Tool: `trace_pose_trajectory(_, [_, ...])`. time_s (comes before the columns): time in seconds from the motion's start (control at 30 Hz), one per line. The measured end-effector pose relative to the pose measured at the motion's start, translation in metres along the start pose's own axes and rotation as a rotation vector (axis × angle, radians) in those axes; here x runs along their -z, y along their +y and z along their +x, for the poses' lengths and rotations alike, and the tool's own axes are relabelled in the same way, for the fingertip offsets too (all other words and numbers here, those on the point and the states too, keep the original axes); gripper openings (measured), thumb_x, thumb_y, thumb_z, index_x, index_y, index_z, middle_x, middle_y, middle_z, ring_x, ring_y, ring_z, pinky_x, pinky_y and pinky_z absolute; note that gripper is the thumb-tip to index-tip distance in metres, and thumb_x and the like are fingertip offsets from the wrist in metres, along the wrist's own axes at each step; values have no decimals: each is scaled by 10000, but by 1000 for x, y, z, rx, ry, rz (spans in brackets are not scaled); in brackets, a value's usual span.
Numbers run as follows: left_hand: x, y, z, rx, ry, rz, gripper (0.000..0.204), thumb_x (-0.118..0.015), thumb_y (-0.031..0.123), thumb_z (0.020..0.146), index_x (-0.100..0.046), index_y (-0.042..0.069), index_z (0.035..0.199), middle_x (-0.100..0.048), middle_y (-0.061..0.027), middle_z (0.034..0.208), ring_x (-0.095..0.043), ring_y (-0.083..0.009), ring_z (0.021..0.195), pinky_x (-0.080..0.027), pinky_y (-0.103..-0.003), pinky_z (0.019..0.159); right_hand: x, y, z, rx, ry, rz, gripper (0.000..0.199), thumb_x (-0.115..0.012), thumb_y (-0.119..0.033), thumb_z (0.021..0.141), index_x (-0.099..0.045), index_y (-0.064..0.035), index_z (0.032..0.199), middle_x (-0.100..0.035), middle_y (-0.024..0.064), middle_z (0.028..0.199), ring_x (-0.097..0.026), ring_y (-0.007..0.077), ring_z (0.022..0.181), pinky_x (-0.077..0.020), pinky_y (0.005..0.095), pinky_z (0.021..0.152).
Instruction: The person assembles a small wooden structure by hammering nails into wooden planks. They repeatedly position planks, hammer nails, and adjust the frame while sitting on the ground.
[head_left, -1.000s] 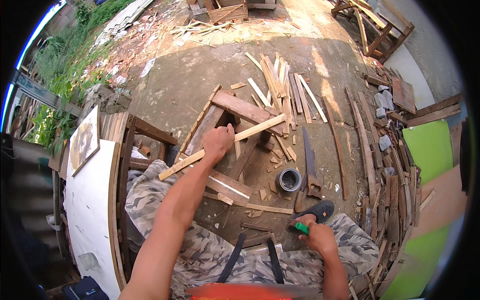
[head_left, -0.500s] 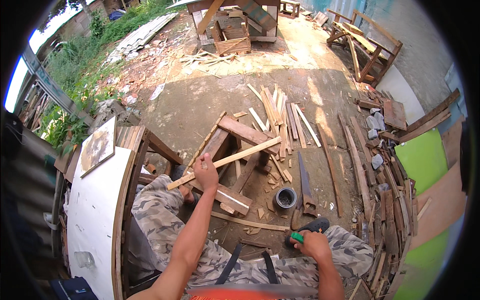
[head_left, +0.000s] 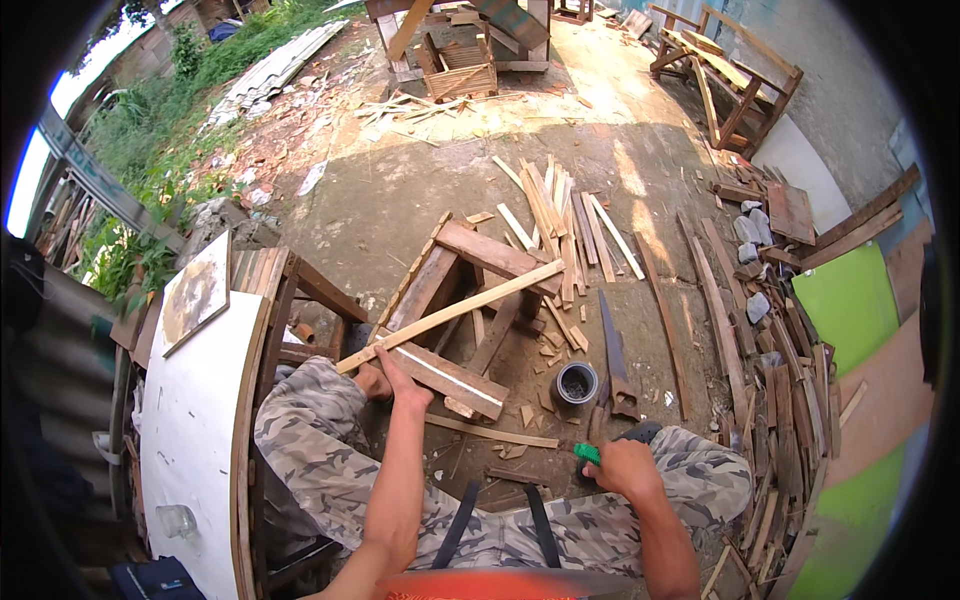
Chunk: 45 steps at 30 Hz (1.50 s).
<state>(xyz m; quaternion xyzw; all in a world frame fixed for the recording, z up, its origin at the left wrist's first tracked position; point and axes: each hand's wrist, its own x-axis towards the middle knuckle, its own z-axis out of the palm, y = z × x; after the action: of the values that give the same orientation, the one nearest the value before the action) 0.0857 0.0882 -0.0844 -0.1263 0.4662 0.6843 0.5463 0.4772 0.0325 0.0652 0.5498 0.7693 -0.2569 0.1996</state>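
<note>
A pale wooden strip [head_left: 450, 313] slants across a low brown wooden frame [head_left: 490, 252] standing between my legs. Near the strip's lower left end, my left hand [head_left: 402, 383] holds it, a digit against its edge and the other fingers partly hidden. The frame's near board [head_left: 445, 378] has a white line along it and lies just right of that hand. My right hand [head_left: 628, 467] is closed around the green handle [head_left: 587, 453] of a tool, above my right shoe. The tool's head is too small to name. Beside it stands a dark round container [head_left: 575, 384] with small contents.
A handsaw [head_left: 616, 365] lies right of the container. Beyond the frame is a pile of wooden strips [head_left: 548, 215]. Scrap wood [head_left: 780, 420] lines the right side. A white board [head_left: 200, 420] is at my left; a wooden bench [head_left: 725, 80] stands far right.
My left hand has slid down along the strip and turned, with its wrist lower. The strip sits slightly lower across the frame. My right hand has raised the green handle a little.
</note>
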Motion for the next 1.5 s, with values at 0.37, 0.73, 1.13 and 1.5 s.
trace_pose_trajectory(0.37, [2,-13,15,-61,-376,-153,817,-560,796,835,-580,37,1139,-613,-81,1013,-590,-267,955,-488,-461,963,29,9,9,-29,39,36,435,-809,-417,771,-745,-9,909,-732,202,893,-720,369,875,-572,451,786])
trace_pose_trajectory(0.73, [-94,-15,-19,-123,-311,-62,601,-588,603,925,-583,78,1220,-627,-104,1087,-610,-283,1022,-497,-469,940,45,38,23,-132,198,104,484,-788,-482,783,-714,-12,871,-706,227,862,-691,405,867,-536,496,772])
trace_pose_trajectory(1.13, [-58,23,-27,-155,-281,112,498,-547,544,970,-607,53,1027,-609,-90,792,-641,-245,681,-566,-398,632,76,46,64,-298,640,421,488,-753,-442,832,-688,42,838,-676,284,799,-672,468,811,-502,529,703])
trace_pose_trajectory(1.5, [-9,27,-42,-58,-319,183,649,-534,622,927,-577,-1,1103,-603,-106,861,-649,-259,764,-561,-422,732,75,15,195,-26,710,1206,345,-812,-366,825,-646,-67,778,-545,-41,695,-458,85,631,-383,305,577])
